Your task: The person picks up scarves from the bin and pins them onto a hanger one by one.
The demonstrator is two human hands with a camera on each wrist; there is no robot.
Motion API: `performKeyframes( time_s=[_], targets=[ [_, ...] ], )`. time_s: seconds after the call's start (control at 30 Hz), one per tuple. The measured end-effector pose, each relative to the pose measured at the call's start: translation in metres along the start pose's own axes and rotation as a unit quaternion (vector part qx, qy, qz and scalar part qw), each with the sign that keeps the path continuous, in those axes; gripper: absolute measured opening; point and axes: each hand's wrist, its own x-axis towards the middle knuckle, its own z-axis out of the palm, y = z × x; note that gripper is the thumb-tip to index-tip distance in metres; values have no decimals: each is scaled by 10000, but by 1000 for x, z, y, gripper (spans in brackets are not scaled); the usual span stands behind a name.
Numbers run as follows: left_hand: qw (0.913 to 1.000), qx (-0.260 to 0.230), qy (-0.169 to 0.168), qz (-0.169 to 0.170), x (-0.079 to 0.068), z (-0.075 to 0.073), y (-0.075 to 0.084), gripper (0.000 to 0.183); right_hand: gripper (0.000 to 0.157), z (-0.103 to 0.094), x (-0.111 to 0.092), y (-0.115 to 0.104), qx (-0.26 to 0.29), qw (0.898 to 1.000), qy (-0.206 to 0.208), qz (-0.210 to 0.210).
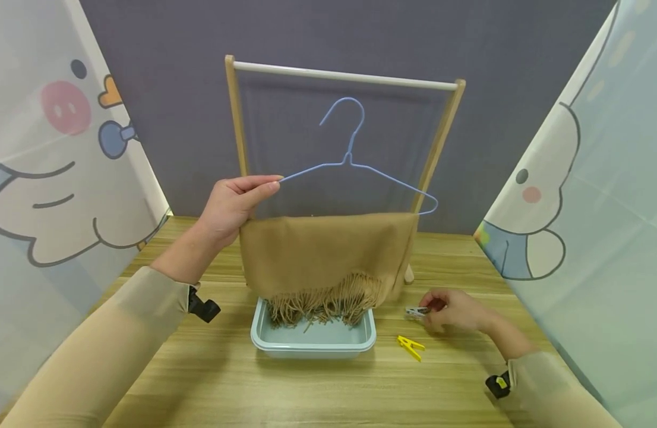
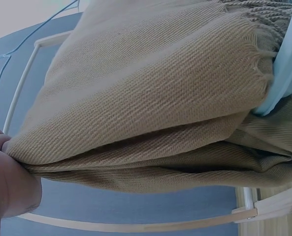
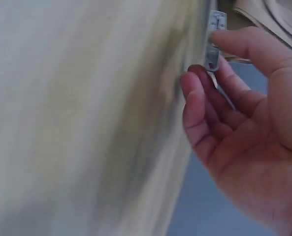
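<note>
My left hand (image 1: 233, 202) pinches the left shoulder of a blue wire hanger (image 1: 307, 170), holding it upright over the table. A tan fringed scarf (image 1: 328, 252) is draped over the hanger's lower bar. Its fringe dips into a light blue basin (image 1: 313, 348). Close up in the left wrist view, the scarf's folds (image 2: 150, 98) gather beside the hand (image 2: 10, 182). Over the table at the right, my right hand (image 1: 457, 312) pinches a silver metal clip (image 3: 215, 42) between thumb and fingers. A yellow clothespin (image 1: 411, 346) lies just in front of that hand.
Behind the scarf stands a rack with wooden legs (image 1: 443, 139) and a white top rail (image 1: 344, 75). The wooden table (image 1: 328, 398) meets a dark grey back panel (image 1: 521, 71). Curtains with cartoon prints (image 1: 622, 249) close in both sides.
</note>
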Motion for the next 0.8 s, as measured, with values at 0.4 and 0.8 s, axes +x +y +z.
performKeyframes(
  time_s=[0.4,0.8],
  targets=[
    [9998,-37,-112,-155,-1,4,-4,16,30,-21,13,-83,774,9857,1033,-1088],
    [9995,-227,-130,-200,1,6,-9,14,33,-23,61,-177,1319,9651,1567,-1631]
  ],
)
